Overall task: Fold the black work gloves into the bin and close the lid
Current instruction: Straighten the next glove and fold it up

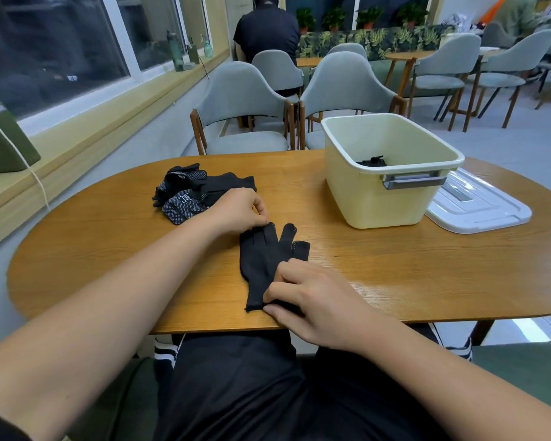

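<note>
A black work glove (264, 259) lies flat on the wooden table (395, 268), fingers pointing away from me. My left hand (239, 210) pinches its fingertip end. My right hand (312, 297) pinches the cuff near the table's front edge. A pile of black dotted gloves (194, 192) sits to the left, behind my left hand. The cream bin (385, 192) stands open at the right, with a folded black glove (372, 162) inside. Its white lid (477, 205) lies flat on the table to the right of the bin.
Two grey chairs (242, 116) stand at the far side of the table. A window ledge with bottles (178, 55) runs along the left. A person (268, 27) sits further back, facing away. More tables and chairs fill the right of the room.
</note>
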Available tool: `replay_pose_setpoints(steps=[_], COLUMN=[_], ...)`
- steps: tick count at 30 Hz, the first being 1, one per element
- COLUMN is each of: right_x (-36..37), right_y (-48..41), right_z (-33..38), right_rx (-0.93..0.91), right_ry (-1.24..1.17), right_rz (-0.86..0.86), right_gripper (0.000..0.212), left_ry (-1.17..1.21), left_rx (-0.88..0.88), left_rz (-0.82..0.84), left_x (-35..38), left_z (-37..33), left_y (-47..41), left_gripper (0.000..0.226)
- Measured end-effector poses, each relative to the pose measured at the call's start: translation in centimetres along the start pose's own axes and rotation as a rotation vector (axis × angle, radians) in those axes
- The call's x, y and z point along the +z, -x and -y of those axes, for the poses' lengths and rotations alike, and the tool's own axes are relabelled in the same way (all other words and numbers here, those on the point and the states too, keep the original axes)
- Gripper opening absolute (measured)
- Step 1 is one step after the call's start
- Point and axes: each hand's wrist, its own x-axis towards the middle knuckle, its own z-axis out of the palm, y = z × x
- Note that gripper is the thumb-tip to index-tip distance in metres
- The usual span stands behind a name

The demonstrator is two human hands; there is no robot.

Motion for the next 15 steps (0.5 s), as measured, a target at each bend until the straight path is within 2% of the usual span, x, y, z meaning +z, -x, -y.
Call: replay_pose_setpoints(steps=[11,15], right_x=[0.0,0.0], right_y=[0.0,0.0], right_z=[0.0,0.0], right_rx=[0.004,0.006], right_ry=[-0.004,-0.006], right_rz=[0.0,0.004], right_gripper=[0.017,0.017], left_ry=[0.049,0.12], left_rx=[0.032,0.099], left_rz=[-0.045,-0.036], left_x=[1.4,1.2], left_z=[-0.8,-1.2], left_y=[-0.3,-0.2], left_gripper=[0.007,0.002])
